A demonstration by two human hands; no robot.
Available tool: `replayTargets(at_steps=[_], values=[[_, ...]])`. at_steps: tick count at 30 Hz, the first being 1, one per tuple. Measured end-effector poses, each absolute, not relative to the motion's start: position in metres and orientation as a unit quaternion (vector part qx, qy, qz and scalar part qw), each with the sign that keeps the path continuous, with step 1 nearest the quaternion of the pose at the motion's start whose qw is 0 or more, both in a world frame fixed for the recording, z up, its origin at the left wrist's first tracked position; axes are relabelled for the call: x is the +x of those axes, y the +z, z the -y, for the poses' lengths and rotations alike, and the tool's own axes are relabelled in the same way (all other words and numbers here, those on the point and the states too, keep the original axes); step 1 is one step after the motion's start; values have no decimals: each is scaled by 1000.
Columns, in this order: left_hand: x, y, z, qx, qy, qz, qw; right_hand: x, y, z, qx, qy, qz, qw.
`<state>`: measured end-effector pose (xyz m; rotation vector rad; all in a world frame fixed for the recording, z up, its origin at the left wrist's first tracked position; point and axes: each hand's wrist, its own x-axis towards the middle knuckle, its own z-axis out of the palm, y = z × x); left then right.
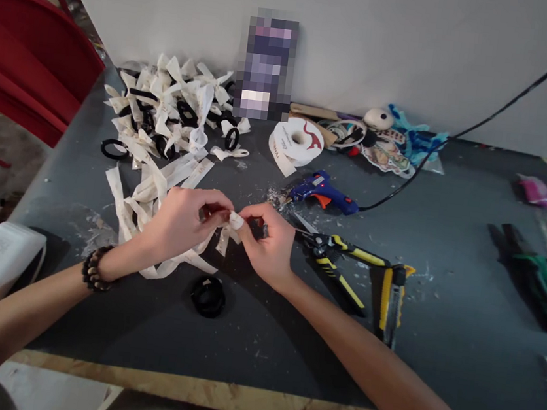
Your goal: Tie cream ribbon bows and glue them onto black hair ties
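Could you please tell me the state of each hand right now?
Left hand: closed, seemingly pinching a pale ribbon piece.
Right hand: closed, seemingly on the same piece, where the hands meet.

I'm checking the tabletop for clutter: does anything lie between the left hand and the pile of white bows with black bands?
Yes: loose white ribbon strips lie on the table just beyond the left hand, towards the pile of bows. Nothing else visible stands between them.
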<state>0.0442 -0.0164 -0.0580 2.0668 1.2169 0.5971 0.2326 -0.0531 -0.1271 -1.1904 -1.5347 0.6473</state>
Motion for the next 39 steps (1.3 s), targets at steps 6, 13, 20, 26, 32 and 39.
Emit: replayTargets(at_steps=[6,13,20,26,32,39], values=[[48,-57,22,773,254,-464,351,231,-130,53,-523,296,582,547],[48,-61,23,796,266,-452,301,231,-133,51,-519,352,541,561],[52,-64,27,801,257,-457,291,234,-133,51,-503,328,598,531],[52,-65,27,786,304,-447,300,233,-136,49,-493,385,540,562],[53,-67,28,769,314,-463,308,231,-131,56,-461,395,554,570],[55,-68,31,750,334,-476,315,230,-133,51,-497,380,534,569]])
